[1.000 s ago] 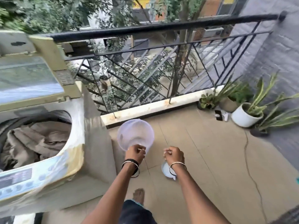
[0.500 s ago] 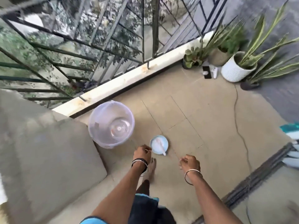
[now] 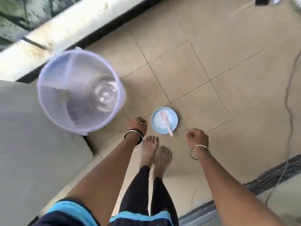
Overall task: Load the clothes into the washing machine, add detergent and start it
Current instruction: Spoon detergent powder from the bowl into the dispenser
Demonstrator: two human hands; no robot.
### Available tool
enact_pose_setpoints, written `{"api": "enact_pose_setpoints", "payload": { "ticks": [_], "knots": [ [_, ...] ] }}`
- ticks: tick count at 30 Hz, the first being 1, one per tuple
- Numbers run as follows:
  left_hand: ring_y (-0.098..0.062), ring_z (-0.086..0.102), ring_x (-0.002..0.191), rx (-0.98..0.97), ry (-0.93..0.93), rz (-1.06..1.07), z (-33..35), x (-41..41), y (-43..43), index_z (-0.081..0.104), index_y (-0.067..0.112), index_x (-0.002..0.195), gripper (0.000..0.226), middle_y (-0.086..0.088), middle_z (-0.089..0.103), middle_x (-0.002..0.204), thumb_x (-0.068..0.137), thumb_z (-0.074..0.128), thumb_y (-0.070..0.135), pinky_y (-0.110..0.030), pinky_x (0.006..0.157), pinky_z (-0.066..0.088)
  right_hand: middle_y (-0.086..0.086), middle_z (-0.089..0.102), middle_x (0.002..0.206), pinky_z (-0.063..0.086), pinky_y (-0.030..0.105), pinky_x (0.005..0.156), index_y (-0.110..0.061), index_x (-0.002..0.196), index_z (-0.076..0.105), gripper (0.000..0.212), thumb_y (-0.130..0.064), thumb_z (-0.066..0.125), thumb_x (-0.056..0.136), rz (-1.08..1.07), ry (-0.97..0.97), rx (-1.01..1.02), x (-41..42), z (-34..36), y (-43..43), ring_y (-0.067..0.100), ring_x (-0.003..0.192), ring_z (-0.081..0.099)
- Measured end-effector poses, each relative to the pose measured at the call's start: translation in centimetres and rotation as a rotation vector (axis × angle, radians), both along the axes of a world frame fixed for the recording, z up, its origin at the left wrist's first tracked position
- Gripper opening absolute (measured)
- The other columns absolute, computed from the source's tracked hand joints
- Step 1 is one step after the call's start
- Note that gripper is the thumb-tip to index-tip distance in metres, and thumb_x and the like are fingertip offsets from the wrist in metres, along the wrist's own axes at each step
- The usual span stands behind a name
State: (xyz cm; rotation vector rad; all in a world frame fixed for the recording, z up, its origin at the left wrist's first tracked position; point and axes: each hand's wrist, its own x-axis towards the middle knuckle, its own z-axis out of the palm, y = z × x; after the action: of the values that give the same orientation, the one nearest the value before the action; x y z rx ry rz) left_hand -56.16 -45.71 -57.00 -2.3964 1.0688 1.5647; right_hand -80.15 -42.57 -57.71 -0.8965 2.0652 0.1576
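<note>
A light blue bowl [image 3: 164, 120] of white detergent powder stands on the tiled floor just ahead of my bare feet, with a pink spoon [image 3: 166, 121] lying in it. My left hand [image 3: 138, 125] hovers just left of the bowl, fingers curled into a fist with nothing visible in it. My right hand [image 3: 197, 137] hangs to the bowl's right, also closed and empty. The grey side of the washing machine [image 3: 32, 144] fills the left edge. Its drum and the clothes are out of view.
An empty translucent lilac bucket [image 3: 48, 101] stands on the floor against the machine, left of the bowl. A white balcony kerb [image 3: 68, 28] runs behind it. A cable [image 3: 288, 101] trails along the right, and a dark floor grate [image 3: 276, 173] lies at the lower right.
The view has tipped down from the railing and open washer to the floor. Both hands have dropped lower, either side of the bowl. The bucket now stands apart from my left hand.
</note>
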Motion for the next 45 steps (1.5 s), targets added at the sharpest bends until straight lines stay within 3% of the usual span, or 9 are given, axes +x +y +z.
{"api": "enact_pose_setpoints", "payload": {
  "ticks": [6,10,14,16,19,23,27,33,45],
  "knots": [
    [-0.034,0.058,0.112,0.056,-0.02,0.079,-12.6,-2.9,1.8,0.058,0.009,0.122,0.031,-0.015,0.064,0.12,0.093,0.047,0.013,-0.034,0.092,0.045,0.011,0.069,0.116,0.044,0.03,0.092,-0.013,0.111,0.069,0.027,-0.018,0.057,0.087,-0.095,-0.043,0.096,-0.7,-12.8,0.0,0.033,0.111,0.06],
    [-0.028,0.037,0.139,0.128,0.144,0.272,-17.9,-4.5,2.8,0.026,0.011,0.149,0.056,-0.014,0.036,0.152,0.098,0.045,0.021,-0.033,0.11,0.03,0.005,0.059,0.131,0.042,0.036,0.102,-0.02,0.132,0.056,0.047,-0.026,0.057,0.085,-0.274,-0.211,0.153,-1.1,-19.5,0.0,0.03,0.12,0.054],
    [-0.025,0.023,0.146,0.121,0.275,0.625,-20.8,-5.9,2.1,-0.01,0.017,0.153,0.067,-0.008,0.016,0.16,0.103,0.034,0.029,-0.035,0.115,0.02,-0.007,0.059,0.089,0.048,0.034,0.078,-0.036,0.088,0.06,0.016,-0.03,0.054,0.074,-0.532,-0.388,0.127,-1.7,-24.8,0.4,0.019,0.084,0.055],
    [-0.022,0.031,0.14,0.101,0.298,0.69,-22.0,-6.4,1.9,0.004,0.02,0.154,0.059,-0.003,0.032,0.154,0.104,0.03,0.036,-0.033,0.112,0.026,-0.008,0.059,0.081,0.042,0.027,0.066,-0.031,0.086,0.064,0.017,-0.022,0.051,0.078,-0.599,-0.441,0.068,-1.0,-25.6,-0.1,0.012,0.072,0.052],
    [-0.018,0.044,0.116,0.033,0.301,0.583,-22.5,-6.9,1.9,0.036,0.016,0.143,0.045,-0.004,0.053,0.132,0.105,0.023,0.036,-0.026,0.095,0.038,0.0,0.066,0.087,0.047,0.032,0.076,-0.021,0.099,0.069,0.026,-0.011,0.051,0.083,-0.628,-0.473,-0.066,0.2,-26.1,-0.4,0.018,0.08,0.058],
    [-0.024,0.047,0.117,0.037,0.317,0.564,-21.2,-6.7,2.1,0.043,0.032,0.128,0.035,-0.003,0.049,0.13,0.102,0.026,0.047,-0.051,0.108,0.037,-0.002,0.068,0.082,0.05,0.035,0.077,-0.023,0.094,0.071,0.023,-0.009,0.056,0.085,-0.673,-0.419,-0.067,0.2,-24.8,-0.3,0.02,0.08,0.06],
    [-0.02,0.05,0.111,0.065,0.387,0.681,-16.2,-6.1,2.7,0.049,0.035,0.12,0.029,0.004,0.052,0.12,0.1,0.032,0.047,-0.05,0.106,0.04,-0.002,0.068,0.077,0.054,0.045,0.078,-0.032,0.083,0.073,0.021,-0.027,0.059,0.069,-0.57,-0.404,-0.082,-0.6,-21.2,0.4,0.021,0.078,0.06],
    [-0.009,0.055,0.082,0.033,0.43,0.888,-5.1,-5.2,3.7,0.05,0.026,0.122,0.023,0.007,0.058,0.098,0.102,0.038,0.024,-0.026,0.067,0.045,-0.002,0.063,0.069,0.052,0.042,0.072,-0.03,0.078,0.073,0.019,-0.03,0.065,0.061,-0.54,-0.413,-0.075,0.2,-9.7,0.9,0.017,0.07,0.054],
    [-0.014,0.053,0.058,-0.184,0.627,1.027,28.7,-2.3,7.8,0.056,0.017,0.105,0.013,-0.004,0.055,0.08,0.096,0.047,0.013,-0.015,0.042,0.042,-0.008,0.073,0.074,0.059,0.05,0.079,-0.046,0.077,0.072,0.034,-0.023,0.06,0.055,-0.372,-0.407,-0.241,1.6,20.0,1.9,0.029,0.078,0.07]
  ]
}}
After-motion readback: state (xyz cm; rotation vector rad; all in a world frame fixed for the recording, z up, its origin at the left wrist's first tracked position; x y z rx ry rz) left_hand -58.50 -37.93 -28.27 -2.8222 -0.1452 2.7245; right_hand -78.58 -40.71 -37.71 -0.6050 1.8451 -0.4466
